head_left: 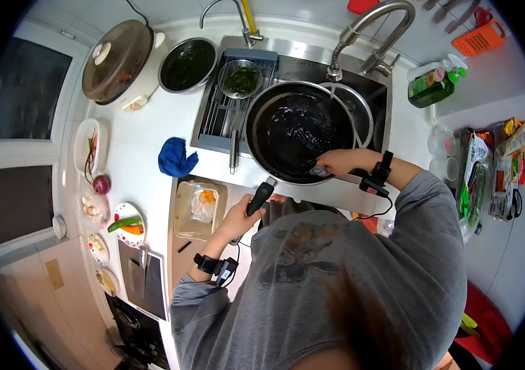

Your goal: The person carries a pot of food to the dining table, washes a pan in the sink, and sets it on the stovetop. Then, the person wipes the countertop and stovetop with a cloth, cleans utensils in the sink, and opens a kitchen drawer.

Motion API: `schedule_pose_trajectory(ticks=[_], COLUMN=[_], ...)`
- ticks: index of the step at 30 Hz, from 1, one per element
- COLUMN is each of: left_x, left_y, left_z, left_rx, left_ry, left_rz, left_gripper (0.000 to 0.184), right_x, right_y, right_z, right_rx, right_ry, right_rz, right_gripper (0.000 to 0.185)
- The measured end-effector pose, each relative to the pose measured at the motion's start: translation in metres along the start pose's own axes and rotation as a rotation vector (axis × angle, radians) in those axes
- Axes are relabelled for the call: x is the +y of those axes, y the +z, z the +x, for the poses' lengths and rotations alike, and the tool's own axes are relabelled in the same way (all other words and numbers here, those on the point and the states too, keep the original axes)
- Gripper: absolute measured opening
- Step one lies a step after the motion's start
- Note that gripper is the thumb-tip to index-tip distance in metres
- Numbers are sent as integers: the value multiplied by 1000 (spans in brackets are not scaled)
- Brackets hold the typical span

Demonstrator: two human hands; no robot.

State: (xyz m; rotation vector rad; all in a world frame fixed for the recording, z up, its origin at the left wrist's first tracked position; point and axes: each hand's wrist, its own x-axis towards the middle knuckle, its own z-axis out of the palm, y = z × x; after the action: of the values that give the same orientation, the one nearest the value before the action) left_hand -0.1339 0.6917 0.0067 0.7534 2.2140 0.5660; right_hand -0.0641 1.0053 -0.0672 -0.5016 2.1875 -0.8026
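A black frying pan [296, 139] is held open side up over the front edge of the sink [299, 50], and glossy reflections are seen across its inner surface. The handle [261, 197] is gripped by the left hand [242, 219], whose fingers are closed around it. A small grey pad [319, 171] is pinched under the fingers of the right hand [344, 162] and pressed at the near right part of the pan's inner wall. A metal pot [364, 114] is partly covered by the pan near the right edge of the sink, below the curved tap [376, 31]. At the left edge of the sink, a strainer [239, 79] of greens is rested on a grey drying rack [205, 131]. A bowl [188, 65] of dark greens is placed on the counter [148, 145] just beyond that edge, and a crumpled blue cloth [176, 157] is laid nearer the counter's front edge. Along the counter's left edge are set a red onion [101, 184] and a plate [140, 213] of vegetables.
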Motion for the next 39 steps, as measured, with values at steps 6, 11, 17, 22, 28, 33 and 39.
schedule_pose_trajectory(ticks=[6, 11, 17, 22, 28, 33, 39], left_x=[-1, 21, 38, 37, 40, 31, 32], left_y=[-2, 3, 6, 4, -5, -5, -13], left_z=[7, 2, -7, -7, -9, -16, -26], left_rx=[-529, -532, -417, -228, -73, 166, 343], left_ry=[-355, -383, -341, -286, -238, -148, -96], left_rz=[-1050, -1226, -1214, -1122, -944, -503, -234], left_gripper=[21, 12, 14, 18, 17, 28, 35], right_x=[21, 16, 32, 25, 36, 25, 17], right_y=[-5, -16, 4, 24, 63, 58, 32], right_z=[-17, -30, -67, -86, -67, -57, -27], right_rx=[99, 411, 1002, 989, 1039, 1013, 993], right_ry=[226, 374, 337, 395, 301, 351, 296], right_rz=[9, -160, 30, 125, 137, 61, 162], right_gripper=[34, 26, 18, 13, 11, 11, 27])
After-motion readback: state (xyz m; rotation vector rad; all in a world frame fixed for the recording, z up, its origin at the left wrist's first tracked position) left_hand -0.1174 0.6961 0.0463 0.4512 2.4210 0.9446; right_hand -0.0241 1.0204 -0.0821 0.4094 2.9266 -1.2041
